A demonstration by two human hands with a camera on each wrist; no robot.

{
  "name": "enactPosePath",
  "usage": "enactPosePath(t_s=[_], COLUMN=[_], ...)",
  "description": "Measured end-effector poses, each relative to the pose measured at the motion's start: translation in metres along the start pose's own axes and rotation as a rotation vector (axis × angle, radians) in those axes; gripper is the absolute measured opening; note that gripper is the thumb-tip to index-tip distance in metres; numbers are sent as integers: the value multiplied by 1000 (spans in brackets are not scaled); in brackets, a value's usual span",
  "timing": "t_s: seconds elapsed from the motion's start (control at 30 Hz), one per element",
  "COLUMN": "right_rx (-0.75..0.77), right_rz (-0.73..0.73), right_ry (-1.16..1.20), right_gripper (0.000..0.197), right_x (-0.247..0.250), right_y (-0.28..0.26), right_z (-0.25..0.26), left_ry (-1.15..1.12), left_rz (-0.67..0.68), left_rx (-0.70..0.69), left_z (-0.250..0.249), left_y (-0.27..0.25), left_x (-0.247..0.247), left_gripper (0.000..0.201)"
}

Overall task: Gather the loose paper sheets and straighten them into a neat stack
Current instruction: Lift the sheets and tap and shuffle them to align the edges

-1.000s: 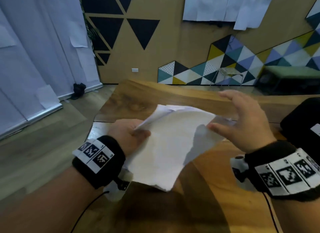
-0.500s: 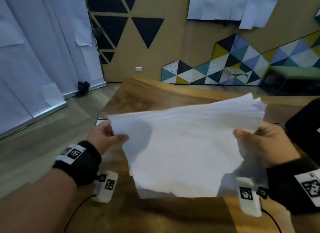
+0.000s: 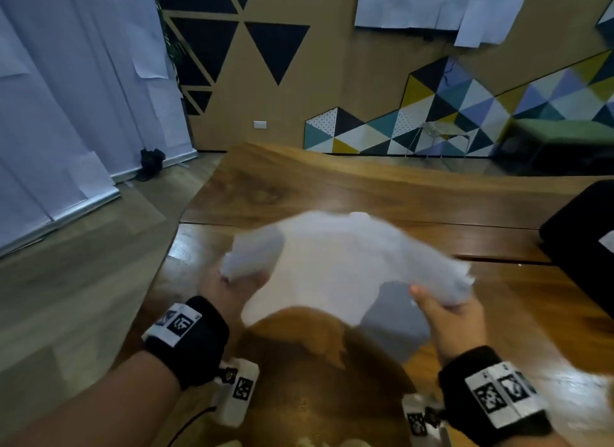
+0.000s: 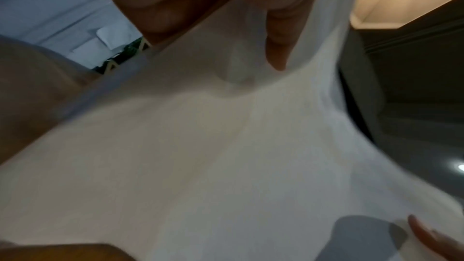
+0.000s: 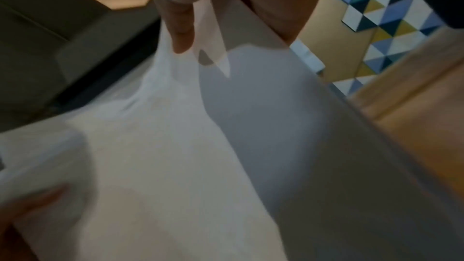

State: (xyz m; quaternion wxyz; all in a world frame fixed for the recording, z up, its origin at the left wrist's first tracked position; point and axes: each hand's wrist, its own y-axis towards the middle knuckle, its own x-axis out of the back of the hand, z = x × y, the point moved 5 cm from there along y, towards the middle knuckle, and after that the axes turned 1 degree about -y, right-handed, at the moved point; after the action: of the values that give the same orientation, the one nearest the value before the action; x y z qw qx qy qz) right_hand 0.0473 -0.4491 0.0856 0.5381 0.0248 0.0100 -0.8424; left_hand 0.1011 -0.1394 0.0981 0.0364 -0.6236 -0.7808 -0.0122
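A bundle of white paper sheets [image 3: 335, 267] hangs bowed and motion-blurred above the wooden table [image 3: 332, 187]. My left hand [image 3: 232, 285] grips its left end, thumb on top. My right hand [image 3: 442, 305] grips the right end, where the sheet edges fan out unevenly. In the left wrist view the paper sheets [image 4: 226, 156] fill the frame under my fingers [image 4: 278, 33]. In the right wrist view my thumb [image 5: 180, 27] presses on the sheets [image 5: 175, 146]. The sheets' lower edge curls toward the table.
A black object [image 3: 584, 240] sits at the table's right edge. The table's left edge [image 3: 172, 247] drops to a wood floor. More white sheets [image 3: 432, 4] hang on the far wall.
The sheets were held up flat and wide half a second ago. Both hands have now dropped lower and closer together, and the bundle bows between them.
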Motion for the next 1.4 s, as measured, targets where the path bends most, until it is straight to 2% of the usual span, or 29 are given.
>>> enactPosePath(t_s=[0.07,0.13,0.2,0.33,0.4,0.43,0.47,0.53,0.67,0.77,0.8,0.87,0.9,0.93,0.97,1.03,1.07,1.13,1.2,1.27,1.4], right_rx=[-133,-170,-185,-150,-110,-110,-111,-99,-120,-138,-152,-183,-198,-219,-237,-250,-245,-203,-163,-141,-145], right_rz=[-39,-71,-53,-31,-42,-55,-71,-85,-114,-75,-45,14,32,21,-9,-56,-57,-12,49,67,20], right_ry=[-31,-54,-43,31,58,62,77,110,85,90,84,33,-9,-47,-60,-51,-35,7,51,54,68], right_gripper=[26,22,19,12,34,38,32,15,15,10,7,31,44,52,50,33,29,31,52,67,55], right_x=[0,1,1,0,2,3,3,5,6,5,5,2,-1,-3,-4,-4,-4,-1,1,2,-2], right_y=[-4,-1,1,6,8,9,11,16,26,30,29,27,26,24,23,22,21,17,14,12,14], right_z=[-26,-37,-33,-10,-1,1,2,2,-3,-7,-9,-20,-26,-31,-34,-34,-30,-19,-7,-2,2], left_ry=[7,55,0,-76,-115,-127,-120,-80,-136,-177,-165,-65,-14,36,64,57,28,-58,-83,-35,-1], left_rz=[86,125,110,126,131,129,128,126,83,111,128,193,214,226,216,113,87,78,111,172,121], left_rx=[90,157,167,-118,-206,-217,-225,-204,-85,-15,8,32,24,16,13,59,76,26,-42,-39,-45], left_z=[21,34,31,-8,-23,-26,-29,-25,-6,6,9,18,22,27,30,29,29,23,15,14,15], left_y=[2,3,5,8,10,13,16,24,43,48,47,44,44,43,42,38,36,32,29,28,27], left_x=[-2,0,5,11,9,9,9,11,23,23,21,15,11,8,5,5,5,9,15,16,16], left_gripper=[8,15,14,41,27,21,22,25,31,11,19,76,94,95,80,33,22,21,27,26,12])
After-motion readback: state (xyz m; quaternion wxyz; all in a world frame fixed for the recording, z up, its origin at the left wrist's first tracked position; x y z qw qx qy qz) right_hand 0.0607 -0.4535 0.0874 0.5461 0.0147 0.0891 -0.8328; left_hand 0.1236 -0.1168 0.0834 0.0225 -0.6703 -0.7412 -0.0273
